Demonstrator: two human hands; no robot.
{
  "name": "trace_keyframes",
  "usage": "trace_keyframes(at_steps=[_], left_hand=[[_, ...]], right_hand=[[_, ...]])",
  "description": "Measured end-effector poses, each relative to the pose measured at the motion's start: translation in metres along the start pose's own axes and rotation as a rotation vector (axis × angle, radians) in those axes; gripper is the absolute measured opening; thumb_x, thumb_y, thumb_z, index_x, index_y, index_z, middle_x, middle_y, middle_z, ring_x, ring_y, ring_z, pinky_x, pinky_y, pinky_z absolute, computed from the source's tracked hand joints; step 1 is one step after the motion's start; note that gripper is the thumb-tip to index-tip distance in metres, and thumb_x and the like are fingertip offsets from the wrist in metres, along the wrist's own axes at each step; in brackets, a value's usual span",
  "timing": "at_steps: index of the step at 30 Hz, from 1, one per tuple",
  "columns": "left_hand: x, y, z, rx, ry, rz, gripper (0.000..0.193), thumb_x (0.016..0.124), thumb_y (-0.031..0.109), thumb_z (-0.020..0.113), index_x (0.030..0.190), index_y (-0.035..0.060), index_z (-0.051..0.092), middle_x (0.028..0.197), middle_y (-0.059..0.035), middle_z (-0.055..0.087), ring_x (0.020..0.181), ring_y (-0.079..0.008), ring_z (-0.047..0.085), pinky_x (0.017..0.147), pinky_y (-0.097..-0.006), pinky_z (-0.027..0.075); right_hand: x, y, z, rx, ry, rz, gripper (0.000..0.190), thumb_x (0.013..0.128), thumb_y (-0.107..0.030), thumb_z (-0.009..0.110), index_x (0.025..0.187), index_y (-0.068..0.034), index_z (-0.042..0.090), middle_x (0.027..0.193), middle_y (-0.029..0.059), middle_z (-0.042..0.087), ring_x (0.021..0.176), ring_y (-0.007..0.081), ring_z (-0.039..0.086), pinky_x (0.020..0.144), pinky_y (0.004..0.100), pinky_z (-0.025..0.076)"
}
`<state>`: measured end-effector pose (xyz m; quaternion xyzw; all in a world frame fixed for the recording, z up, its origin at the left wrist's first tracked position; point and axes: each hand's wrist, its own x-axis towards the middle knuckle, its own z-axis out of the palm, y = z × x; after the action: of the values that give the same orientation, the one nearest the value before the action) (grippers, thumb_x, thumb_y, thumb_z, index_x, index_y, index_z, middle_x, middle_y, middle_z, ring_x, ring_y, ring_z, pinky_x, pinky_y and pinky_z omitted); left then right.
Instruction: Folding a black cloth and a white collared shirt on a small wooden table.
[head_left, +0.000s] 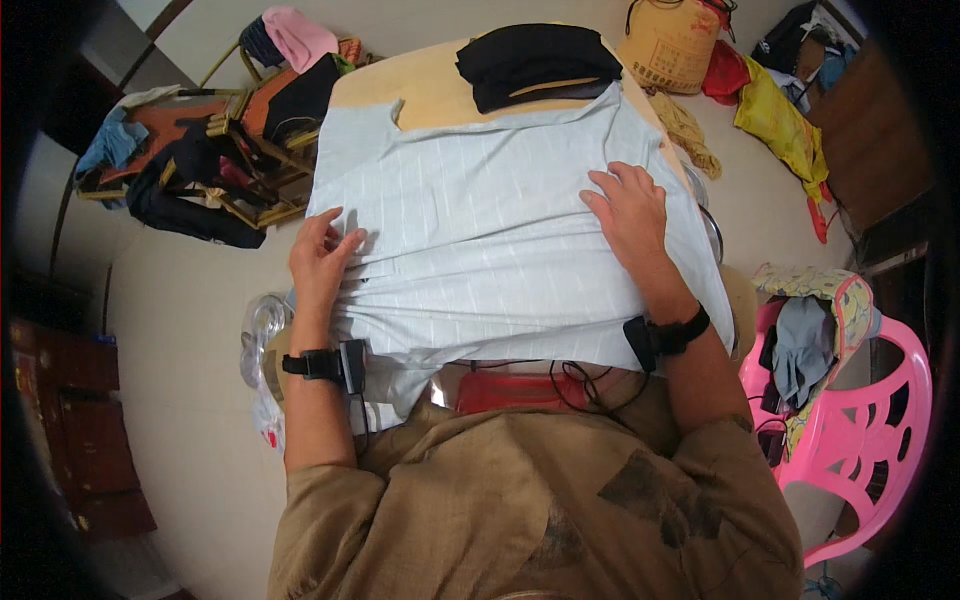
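Observation:
A pale blue striped cloth garment (480, 195) lies spread over a wooden table (360, 81), creased across its lower half and hanging over the near edge. At the garment's left edge is my left hand (321, 251), fingers apart and thumb raised, holding nothing that shows. My right hand (626, 210) rests on or just over the right part of the cloth, fingers spread. Whether the fingertips press the fabric is hard to tell. Folded black clothes (536, 64) sit at the table's far edge, beyond the garment.
Chairs with clothes (165, 142) stand at the far left. On the right is a pink plastic chair (847, 435) with cloth on it. A yellow sack (667, 45) and a yellow bag (780, 124) lie beyond the table. Near my lap are a red object (517, 391) and black cables (592, 386).

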<state>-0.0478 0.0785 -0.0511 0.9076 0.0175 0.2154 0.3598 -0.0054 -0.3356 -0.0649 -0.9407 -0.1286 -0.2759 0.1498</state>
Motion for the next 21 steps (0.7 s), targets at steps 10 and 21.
trace_keyframes(at_steps=[10,21], left_hand=[[-0.005,0.019,-0.009,0.141,-0.026,0.187,0.056,0.072,0.035,0.082,0.114,0.0029,0.064,0.101,-0.0117,0.06,0.088,-0.0275,0.06,0.075,-0.0349,0.048],[-0.007,0.036,-0.012,0.164,-0.332,0.128,0.044,0.065,0.034,0.084,0.092,0.0025,0.069,0.087,-0.0071,0.061,0.084,-0.0234,0.058,0.073,-0.0336,0.047]], right_hand=[[0.004,0.006,-0.001,0.074,0.106,0.003,0.026,0.081,-0.029,0.071,0.099,-0.011,0.071,0.104,0.0064,0.064,0.1,0.0248,0.056,0.081,0.0388,0.04],[0.01,-0.008,-0.012,0.099,-0.115,-0.135,0.023,0.08,-0.027,0.072,0.097,-0.013,0.067,0.097,0.0039,0.06,0.101,0.0233,0.056,0.081,0.0391,0.041]])
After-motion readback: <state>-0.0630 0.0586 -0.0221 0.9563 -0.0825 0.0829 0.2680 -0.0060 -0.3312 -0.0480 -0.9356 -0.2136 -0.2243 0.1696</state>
